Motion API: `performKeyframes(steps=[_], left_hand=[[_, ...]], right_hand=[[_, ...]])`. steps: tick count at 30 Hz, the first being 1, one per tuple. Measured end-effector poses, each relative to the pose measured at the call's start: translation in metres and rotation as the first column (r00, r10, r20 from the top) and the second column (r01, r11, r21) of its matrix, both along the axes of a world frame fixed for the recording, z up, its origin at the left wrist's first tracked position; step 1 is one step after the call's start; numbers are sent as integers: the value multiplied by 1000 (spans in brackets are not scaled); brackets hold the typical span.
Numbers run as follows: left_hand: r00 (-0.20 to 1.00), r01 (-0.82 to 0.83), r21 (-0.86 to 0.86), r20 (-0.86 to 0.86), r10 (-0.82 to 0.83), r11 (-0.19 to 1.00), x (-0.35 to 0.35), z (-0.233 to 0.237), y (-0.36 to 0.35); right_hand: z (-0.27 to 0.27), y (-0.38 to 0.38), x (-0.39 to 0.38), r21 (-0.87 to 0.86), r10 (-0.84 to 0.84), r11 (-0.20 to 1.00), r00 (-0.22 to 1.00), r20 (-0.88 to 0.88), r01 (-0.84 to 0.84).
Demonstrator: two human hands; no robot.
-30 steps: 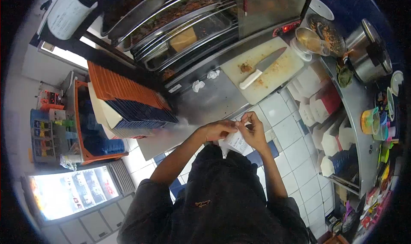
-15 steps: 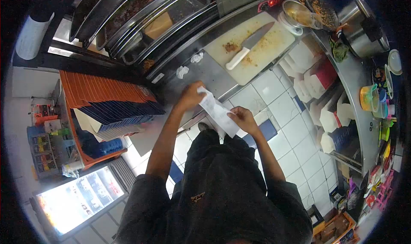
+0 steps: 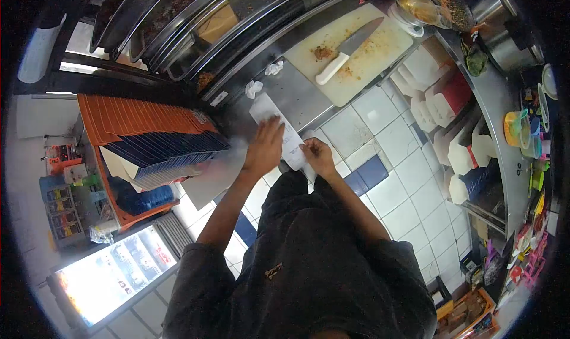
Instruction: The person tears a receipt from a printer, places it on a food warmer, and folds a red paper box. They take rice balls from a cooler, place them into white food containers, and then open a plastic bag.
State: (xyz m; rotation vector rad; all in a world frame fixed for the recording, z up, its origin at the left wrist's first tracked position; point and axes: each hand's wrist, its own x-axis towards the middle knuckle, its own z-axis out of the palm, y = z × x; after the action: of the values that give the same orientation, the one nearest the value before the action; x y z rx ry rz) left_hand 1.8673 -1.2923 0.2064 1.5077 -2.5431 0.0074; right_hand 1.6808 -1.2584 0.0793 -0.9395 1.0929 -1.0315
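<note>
A long white paper slip with faint print, which looks like a receipt, lies along the steel counter's edge, its near end sticking out past the edge. My left hand is spread flat on its left side, fingers stretched out. At the near right edge of the receipt, my right hand pinches the paper between thumb and fingers. Two crumpled bits of white paper rest just beyond the receipt's far end. To the right, a large knife with a white handle lies on a stained cutting board.
Stacked folded boxes in orange and blue stand on the left. Metal trays fill a rack at the back left. Open white boxes sit on a shelf at right, below a steel counter with a pot and tubs.
The receipt was held up between both hands; now it is laid down on the counter. My left hand has let go of its far end and flattened onto it. The right hand moved slightly left.
</note>
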Motion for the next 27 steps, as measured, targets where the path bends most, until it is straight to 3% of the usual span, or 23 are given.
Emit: performKeyframes(steps=[2,3,6,11,15,17,27], left_hand=[[987,162,236,-21,-161,958,1,1,17],[979,184,252,44,-201,950,5,-2,19],[978,189,273,37,-206,943,15,-6,17],[970,222,321,23,-242,921,21,-6,13],[967,228,373,24,-255,899,23,-8,4],[956,272,350,12,-295,897,26,-11,0],[915,389,332,-35,-401,859,34,-17,-10]], right_hand=[[-4,2,7,10,-33,999,999,22,33],[-7,2,9,17,-33,999,999,23,33],[-7,1,16,-35,-57,998,998,3,57],[18,10,6,55,-55,997,998,-16,56],[9,19,3,111,-101,989,995,-7,101],[10,20,4,162,-132,980,985,112,113],[-27,41,6,253,-211,951,971,114,177]])
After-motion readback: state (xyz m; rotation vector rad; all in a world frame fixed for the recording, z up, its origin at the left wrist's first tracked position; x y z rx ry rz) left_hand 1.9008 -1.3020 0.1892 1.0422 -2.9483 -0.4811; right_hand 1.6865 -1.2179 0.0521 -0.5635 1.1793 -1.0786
